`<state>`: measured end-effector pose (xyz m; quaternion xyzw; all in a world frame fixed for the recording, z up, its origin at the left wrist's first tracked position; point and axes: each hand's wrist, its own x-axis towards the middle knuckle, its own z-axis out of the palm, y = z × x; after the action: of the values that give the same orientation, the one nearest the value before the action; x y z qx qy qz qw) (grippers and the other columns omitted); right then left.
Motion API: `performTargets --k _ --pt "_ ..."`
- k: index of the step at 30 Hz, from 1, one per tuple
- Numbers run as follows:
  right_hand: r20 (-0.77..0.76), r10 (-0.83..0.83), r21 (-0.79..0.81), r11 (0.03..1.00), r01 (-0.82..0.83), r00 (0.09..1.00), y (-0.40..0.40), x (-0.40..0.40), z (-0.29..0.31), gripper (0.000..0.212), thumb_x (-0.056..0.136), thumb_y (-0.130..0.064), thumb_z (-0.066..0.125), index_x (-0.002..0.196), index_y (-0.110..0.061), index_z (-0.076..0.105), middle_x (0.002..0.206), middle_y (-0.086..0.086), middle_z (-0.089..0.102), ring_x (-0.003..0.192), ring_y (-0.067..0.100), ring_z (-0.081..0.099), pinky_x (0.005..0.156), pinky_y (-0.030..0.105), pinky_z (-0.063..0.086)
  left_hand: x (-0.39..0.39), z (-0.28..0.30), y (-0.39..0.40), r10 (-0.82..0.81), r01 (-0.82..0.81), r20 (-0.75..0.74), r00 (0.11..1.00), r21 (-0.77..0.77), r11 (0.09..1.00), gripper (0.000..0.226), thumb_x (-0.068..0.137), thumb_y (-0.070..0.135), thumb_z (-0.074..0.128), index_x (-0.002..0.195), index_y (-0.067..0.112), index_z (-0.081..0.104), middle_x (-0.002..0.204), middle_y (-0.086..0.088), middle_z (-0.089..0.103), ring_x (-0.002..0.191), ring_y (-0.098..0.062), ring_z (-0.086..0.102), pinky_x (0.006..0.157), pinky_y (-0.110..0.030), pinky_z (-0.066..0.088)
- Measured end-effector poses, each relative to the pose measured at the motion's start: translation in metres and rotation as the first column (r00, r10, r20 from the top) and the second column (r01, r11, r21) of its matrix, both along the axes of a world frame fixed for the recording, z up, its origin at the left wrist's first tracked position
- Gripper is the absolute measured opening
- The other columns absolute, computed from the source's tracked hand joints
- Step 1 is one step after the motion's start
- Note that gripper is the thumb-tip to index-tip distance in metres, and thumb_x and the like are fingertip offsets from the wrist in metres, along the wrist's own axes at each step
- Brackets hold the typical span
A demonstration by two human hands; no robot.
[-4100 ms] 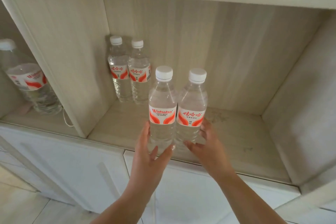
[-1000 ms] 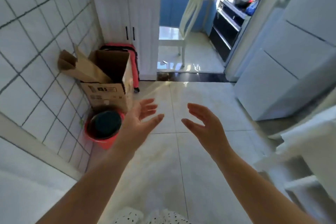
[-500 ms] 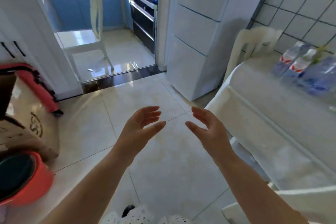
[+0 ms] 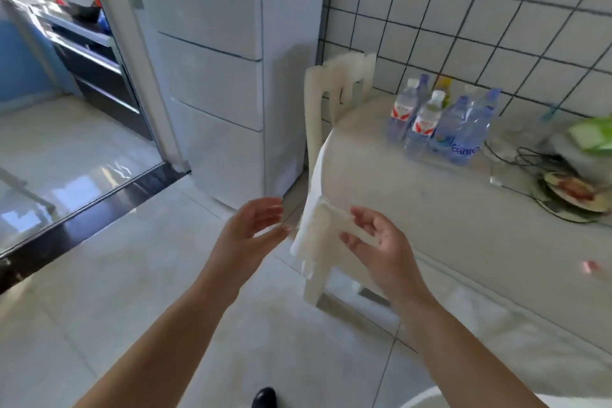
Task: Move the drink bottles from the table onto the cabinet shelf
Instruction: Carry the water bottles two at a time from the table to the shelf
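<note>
Clear plastic drink bottles are standing clustered on the table, against its tiled-wall side. Left hand and right hand are hanging open and empty short of the table; the fetching step is likely underway, calling for reaching across.

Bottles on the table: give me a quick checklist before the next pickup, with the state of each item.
1. Hands free: left hand and right hand both open and empty. Ok.
2. Bottles left to move: a cluster of bottles stands upright at the back of the table, near the tiled wall. Ok.
3. Hands at the bottles: both hover short of the table's near edge, well away from the cluster. Not ok.
4. Approach path: a white chair stands at the table's left end; the tabletop before the bottles is bare. Ok.
5. Exact bottle count: they overlap and blur. Cannot tell.
</note>
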<state>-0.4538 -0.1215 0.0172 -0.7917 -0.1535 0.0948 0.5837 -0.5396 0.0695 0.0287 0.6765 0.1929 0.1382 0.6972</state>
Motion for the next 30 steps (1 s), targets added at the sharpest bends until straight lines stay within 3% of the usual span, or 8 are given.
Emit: performTargets --k 3,4,9,13,16,26,30 --pt "-0.012 -0.101 0.042 0.994 0.101 0.995 0.007 0.043 0.004 0.038 0.078 -0.030 0.073 0.110 -0.040 0.056 0.112 -0.021 0.059 0.101 -0.013 0.056 0.078 0.011 0.049 0.063 0.008 0.017 -0.079 0.078 0.009 0.997 0.008 0.997 0.036 0.066 0.026 0.082 0.099 0.033 0.069 0.110 0.003 0.070 0.109 -0.016 0.064 0.102 -0.038 0.048" --pt "-0.018 -0.126 0.042 0.991 0.127 0.992 0.008 0.055 0.003 0.038 0.078 -0.030 0.073 0.110 -0.040 0.056 0.113 -0.022 0.058 0.100 -0.016 0.055 0.074 0.006 0.047 0.083 0.009 0.020 -0.108 0.108 0.014 0.994 0.002 0.994 0.035 0.068 0.023 0.082 0.098 0.033 0.068 0.110 0.003 0.070 0.109 -0.016 0.064 0.099 -0.035 0.049" --pt "-0.059 -0.247 0.027 0.968 0.249 0.967 0.002 0.107 -0.006 0.037 0.079 -0.028 0.072 0.110 -0.038 0.055 0.121 -0.014 0.057 0.119 -0.002 0.050 0.072 0.003 0.044 0.169 0.008 0.025 -0.250 0.250 0.016 0.968 -0.018 0.968 0.032 0.081 0.006 0.071 0.103 0.028 0.064 0.109 0.004 0.067 0.104 -0.009 0.063 0.076 -0.012 0.049" --pt "-0.056 -0.333 0.044 0.941 0.336 0.941 -0.007 0.167 -0.009 0.033 0.079 -0.023 0.073 0.104 -0.039 0.058 0.119 -0.015 0.059 0.119 -0.002 0.050 0.073 0.004 0.043 0.239 0.002 0.025 -0.307 0.307 0.001 0.952 -0.014 0.952 0.032 0.080 0.009 0.073 0.106 0.027 0.066 0.111 0.003 0.069 0.108 -0.013 0.064 0.091 -0.024 0.047" --pt "-0.038 -0.383 0.055 0.921 0.385 0.923 -0.016 0.218 -0.012 0.034 0.079 -0.018 0.072 0.105 -0.035 0.058 0.115 -0.012 0.061 0.115 0.001 0.052 0.071 -0.002 0.040 0.294 -0.002 0.019 -0.316 0.316 0.000 0.949 -0.003 0.949 0.033 0.079 0.009 0.075 0.105 0.028 0.068 0.109 0.004 0.071 0.107 -0.014 0.065 0.097 -0.032 0.048" --pt "0.000 -0.433 0.026 0.901 0.433 0.901 -0.057 0.377 -0.017 0.045 0.079 -0.014 0.073 0.117 -0.025 0.054 0.119 -0.008 0.059 0.117 0.005 0.053 0.069 -0.004 0.038 0.456 -0.008 -0.006 -0.348 0.351 -0.047 0.936 0.087 0.932 0.034 0.081 0.014 0.074 0.108 0.031 0.063 0.112 0.008 0.068 0.107 -0.005 0.062 0.089 -0.021 0.050" --pt "0.014 -0.487 0.008 0.874 0.487 0.873 -0.067 0.420 -0.024 0.054 0.078 -0.013 0.073 0.126 -0.022 0.050 0.128 -0.005 0.055 0.119 0.008 0.051 0.070 -0.003 0.039 0.506 -0.013 -0.010 -0.385 0.393 -0.081 0.919 0.148 0.907 0.042 0.079 0.013 0.075 0.114 0.031 0.061 0.116 0.010 0.066 0.113 -0.004 0.059 0.101 -0.034 0.049"
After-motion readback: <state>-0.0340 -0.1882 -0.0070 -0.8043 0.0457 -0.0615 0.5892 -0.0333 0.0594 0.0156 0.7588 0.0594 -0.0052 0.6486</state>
